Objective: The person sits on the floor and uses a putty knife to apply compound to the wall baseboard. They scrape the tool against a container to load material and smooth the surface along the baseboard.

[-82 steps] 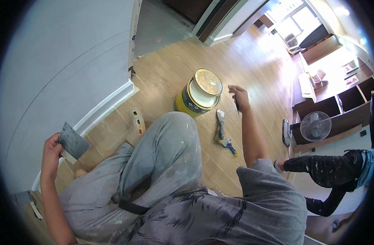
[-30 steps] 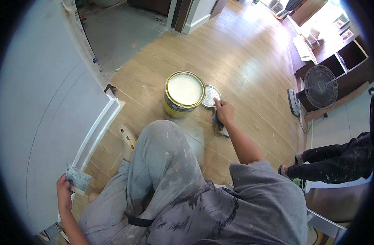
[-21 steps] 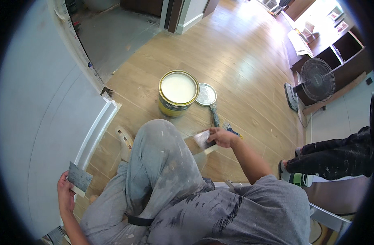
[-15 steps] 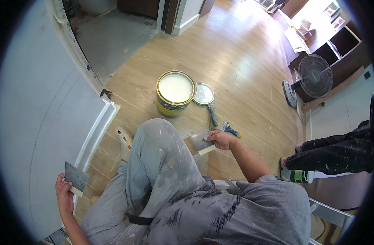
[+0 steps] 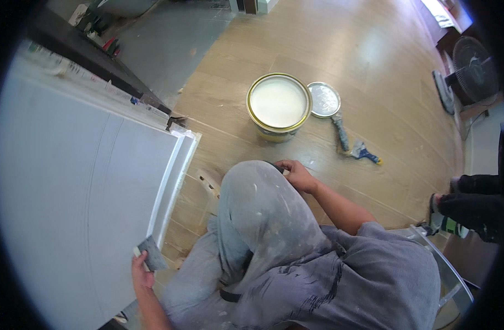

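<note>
My left hand (image 5: 143, 270) is closed round a flat grey putty scraper (image 5: 154, 254) with a pale grip edge, held close to the white wall and its skirting. My right hand (image 5: 297, 177) is behind my raised knee, fingers closed on a second putty scraper (image 5: 277, 168); the knee hides most of that blade. Beyond the knee stands an open can of cream-white filler or paint (image 5: 279, 104), nearly full. Its round metal lid (image 5: 323, 99) lies flat on the floor at the can's right.
A grey-stained tool handle (image 5: 341, 133) and a blue-handled putty knife (image 5: 364, 153) lie on the wood floor. At right are a fan (image 5: 475, 69), a person's dark trouser legs (image 5: 475, 212) and a metal ladder frame (image 5: 447, 269). A white panelled wall (image 5: 98, 181) borders the left.
The view has shifted, so the can and floor tools sit further right. My right hand and its scraper have gone behind the knee. The left scraper has turned and now tilts down to the right.
</note>
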{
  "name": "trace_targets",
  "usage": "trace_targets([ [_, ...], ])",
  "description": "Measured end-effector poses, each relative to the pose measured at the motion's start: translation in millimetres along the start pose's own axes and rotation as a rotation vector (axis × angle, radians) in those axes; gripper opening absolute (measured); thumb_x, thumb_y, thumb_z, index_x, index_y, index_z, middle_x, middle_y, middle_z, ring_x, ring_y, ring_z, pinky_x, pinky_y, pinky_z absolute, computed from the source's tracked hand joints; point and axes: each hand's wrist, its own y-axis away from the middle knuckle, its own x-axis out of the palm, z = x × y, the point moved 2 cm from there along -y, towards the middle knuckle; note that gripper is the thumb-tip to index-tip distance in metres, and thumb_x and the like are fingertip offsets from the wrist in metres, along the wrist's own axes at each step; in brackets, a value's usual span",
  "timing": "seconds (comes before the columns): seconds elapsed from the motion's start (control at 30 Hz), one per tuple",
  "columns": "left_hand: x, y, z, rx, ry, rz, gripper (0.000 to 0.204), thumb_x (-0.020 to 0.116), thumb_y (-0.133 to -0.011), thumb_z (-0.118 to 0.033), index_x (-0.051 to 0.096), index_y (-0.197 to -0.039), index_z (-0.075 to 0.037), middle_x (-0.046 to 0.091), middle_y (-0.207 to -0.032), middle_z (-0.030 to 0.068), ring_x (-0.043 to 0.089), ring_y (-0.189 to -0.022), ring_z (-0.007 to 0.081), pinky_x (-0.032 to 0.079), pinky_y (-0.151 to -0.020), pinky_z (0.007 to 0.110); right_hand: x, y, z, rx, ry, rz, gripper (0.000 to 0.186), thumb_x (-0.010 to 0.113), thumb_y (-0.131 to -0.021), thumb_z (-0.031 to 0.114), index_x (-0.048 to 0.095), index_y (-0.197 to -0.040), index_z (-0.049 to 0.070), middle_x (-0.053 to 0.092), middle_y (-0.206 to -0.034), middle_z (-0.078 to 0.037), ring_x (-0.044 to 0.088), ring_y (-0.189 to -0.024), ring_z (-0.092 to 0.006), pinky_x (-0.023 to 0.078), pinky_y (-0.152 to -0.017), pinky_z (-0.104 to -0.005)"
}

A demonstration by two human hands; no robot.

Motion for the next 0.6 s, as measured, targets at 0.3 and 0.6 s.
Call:
trace_targets([
  [0.3, -26.0, -14.9, 30.4, -0.311, -0.039, -0.222, 0.035, 0.072, -0.092, -0.014, 0.065, -0.126, -0.009, 0.072, -0.116, 0.0046, 0.070, -0.107, 0.0244, 0.056, -0.096, 0.050, 36.4, -93.7, 32.1, -0.218, 0.195, -0.237, 0.062, 0.070, -0.094, 0.017, 0.054, -0.154, 0.020, 0.058, -0.150, -0.014, 0.049, -0.142, -0.0272, 0.035, -0.119, -0.0388],
  [0.6, -39.1, -9.5, 40.7, -0.356, -0.021, -0.244, 0.034, 0.074, -0.090, -0.013, 0.066, -0.123, -0.008, 0.072, -0.117, 0.0055, 0.069, -0.111, 0.0257, 0.054, -0.099, 0.049, 46.6, -106.3, 13.9, -0.117, 0.064, -0.484, 0.051, 0.064, -0.094, 0.007, 0.066, -0.144, 0.016, 0.070, -0.099, 0.001, 0.051, -0.067, -0.0040, 0.045, -0.063, -0.0243],
])
